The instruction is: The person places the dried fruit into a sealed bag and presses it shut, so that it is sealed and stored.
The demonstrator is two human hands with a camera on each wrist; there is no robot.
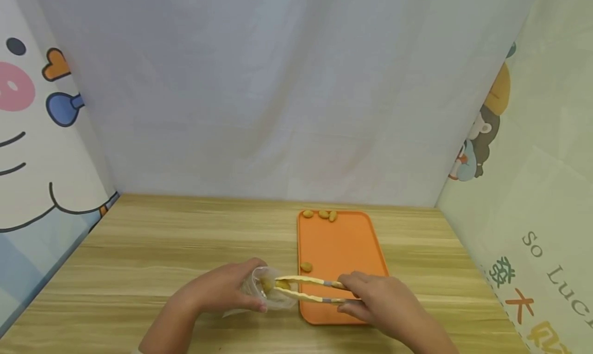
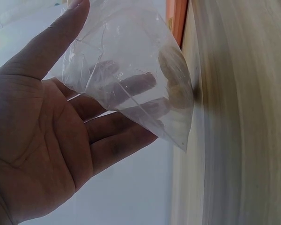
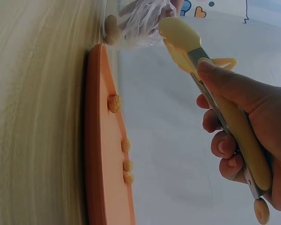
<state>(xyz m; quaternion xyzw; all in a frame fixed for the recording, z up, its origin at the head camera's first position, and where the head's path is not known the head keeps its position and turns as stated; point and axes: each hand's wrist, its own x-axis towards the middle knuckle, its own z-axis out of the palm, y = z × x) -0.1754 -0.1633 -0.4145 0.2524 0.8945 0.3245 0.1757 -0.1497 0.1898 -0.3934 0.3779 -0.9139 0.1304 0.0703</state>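
My left hand [image 1: 224, 287] holds a clear plastic bag [image 2: 126, 51] by its side, thumb and fingers spread around the mouth. Brown, oval, nut-like pieces [image 2: 174, 68] lie at the bottom of the bag. In my right hand [image 1: 384, 302] is a pair of yellow kitchen tongs [image 3: 229, 112], gripped by the handles. Their tips reach the bag's mouth in the head view. A brown piece [image 1: 282, 284] shows between the tips; whether they pinch it I cannot tell. Several more wrinkled brown pieces [image 3: 114, 103] lie on the orange tray [image 1: 343, 246].
The tray lies on a wood-grain table [image 1: 194, 225], right of the bag and under the tongs. A pale cloth [image 1: 278, 96] hangs behind the table. Printed panels stand at the left [image 1: 41, 138] and right [image 1: 533, 189].
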